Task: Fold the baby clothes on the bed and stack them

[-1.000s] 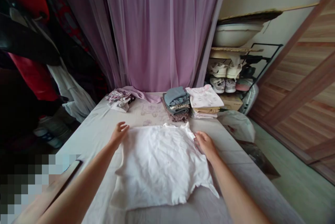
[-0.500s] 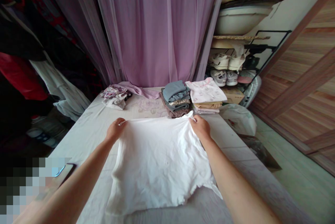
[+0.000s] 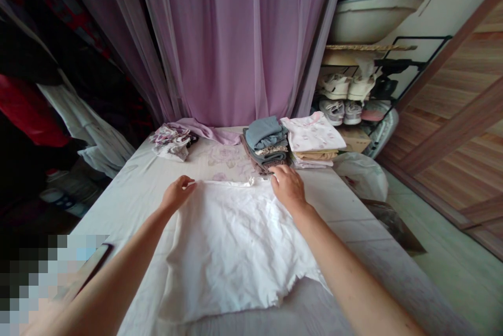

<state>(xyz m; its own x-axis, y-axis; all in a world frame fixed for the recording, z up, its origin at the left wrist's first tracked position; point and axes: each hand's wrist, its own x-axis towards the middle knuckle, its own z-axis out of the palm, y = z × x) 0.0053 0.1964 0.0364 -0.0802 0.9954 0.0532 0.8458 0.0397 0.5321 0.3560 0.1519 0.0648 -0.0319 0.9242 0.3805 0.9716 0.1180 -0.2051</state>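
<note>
A white cotton garment (image 3: 231, 247) lies spread flat and lightly creased on a pale sheet-covered bed (image 3: 143, 199). My left hand (image 3: 176, 193) pinches its upper left edge. My right hand (image 3: 288, 187) grips the upper right corner, close to a folded stack of grey-blue and dark clothes (image 3: 264, 142). Beside that stack is a pile of folded pale pink clothes (image 3: 312, 137). Farther left, a crumpled patterned garment (image 3: 172, 142) lies against a loose mauve cloth (image 3: 208, 134).
A purple curtain (image 3: 236, 37) hangs behind the bed. To the right stand a shoe rack (image 3: 341, 100), a white basin (image 3: 371, 19), a cardboard box (image 3: 353, 139) and a white plastic bag (image 3: 361, 176). Dark and red hanging clothes (image 3: 39, 105) fill the left side.
Both hands have taken the garment's top edge, and it now lies flatter. My right hand has shifted left and up toward the folded stack. The view has tilted slightly.
</note>
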